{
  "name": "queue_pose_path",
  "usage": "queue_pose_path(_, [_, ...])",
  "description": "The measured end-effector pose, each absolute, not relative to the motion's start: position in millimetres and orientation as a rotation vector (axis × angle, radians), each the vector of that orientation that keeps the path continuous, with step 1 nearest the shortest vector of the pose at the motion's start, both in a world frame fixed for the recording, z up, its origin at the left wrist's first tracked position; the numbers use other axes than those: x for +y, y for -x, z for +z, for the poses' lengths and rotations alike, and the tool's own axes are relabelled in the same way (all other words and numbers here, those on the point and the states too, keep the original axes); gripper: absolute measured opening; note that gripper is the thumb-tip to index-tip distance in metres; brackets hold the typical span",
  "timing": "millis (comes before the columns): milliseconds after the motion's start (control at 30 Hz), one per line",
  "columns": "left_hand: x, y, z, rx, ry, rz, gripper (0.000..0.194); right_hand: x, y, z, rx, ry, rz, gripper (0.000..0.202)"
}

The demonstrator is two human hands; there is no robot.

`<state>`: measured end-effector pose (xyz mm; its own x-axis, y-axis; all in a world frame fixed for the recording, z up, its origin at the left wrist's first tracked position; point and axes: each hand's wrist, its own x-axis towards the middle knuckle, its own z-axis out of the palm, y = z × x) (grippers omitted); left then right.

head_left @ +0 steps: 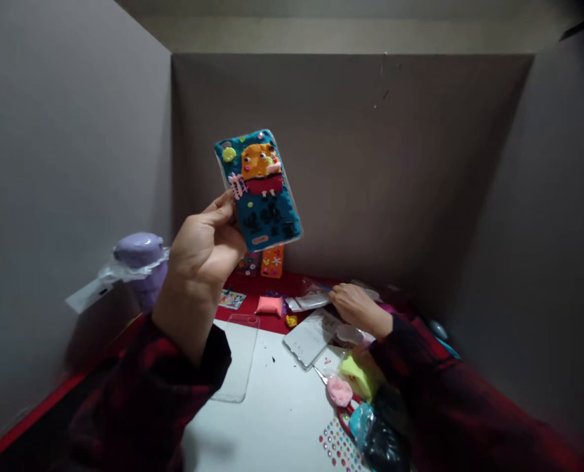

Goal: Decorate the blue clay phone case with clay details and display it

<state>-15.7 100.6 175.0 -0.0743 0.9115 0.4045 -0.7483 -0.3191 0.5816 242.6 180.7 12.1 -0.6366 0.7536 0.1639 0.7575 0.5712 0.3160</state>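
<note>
"What's at the white table (252, 432)?"
"Right hand (355, 305) by a plastic packet (311, 301), grip I can't tell; left hand (204, 248), up high, pinching the phone case (273, 200) by its edge."
"Danger?"
"A loosened pinch could drop it, dislodging the pink decoration (237, 186)."

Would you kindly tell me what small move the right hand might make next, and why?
Perhaps the right hand should grasp the clear plastic packet: its fingers are right by it, while the left hand holds up the blue rectangular decorated phone case.
</note>
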Motion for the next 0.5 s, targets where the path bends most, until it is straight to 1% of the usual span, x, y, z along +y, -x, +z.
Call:
queue_pose_path(133, [107.8,23.7,185.0,0.264,-1.013,1.739,0.029,153.0,-244.0,30.4,-2.744,1.347,-0.577,0.018])
queue_pose_path(233, [123.7,14.9,185.3,0.346,-1.050,1.757,0.023,111.8,-237.4,53.1,-2.672,1.358,-0.627,0.016])
queue_pose_path(300, [140.0,3.5,180.4,0.430,-1.043,1.661,0.020,74.6,-232.3,58.5,-2.645,1.328,-0.637,0.014])
queue_pose_path(400, [169.7,-17.5,165.6,0.504,-0.996,1.575,0.020,21.4,-230.3,36.7,-2.548,1.119,-0.594,0.011])
queue_pose_path(467, [190.9,-30.7,151.6,0.532,-0.985,1.534,0.018,-0.9,-234.3,6.1,-2.532,0.861,-0.582,0.011])
queue_pose_path(500, [201.4,-36.0,143.8,0.555,-0.971,1.516,0.014,-6.7,-237.5,-10.0,-2.519,0.838,-0.571,0.011])
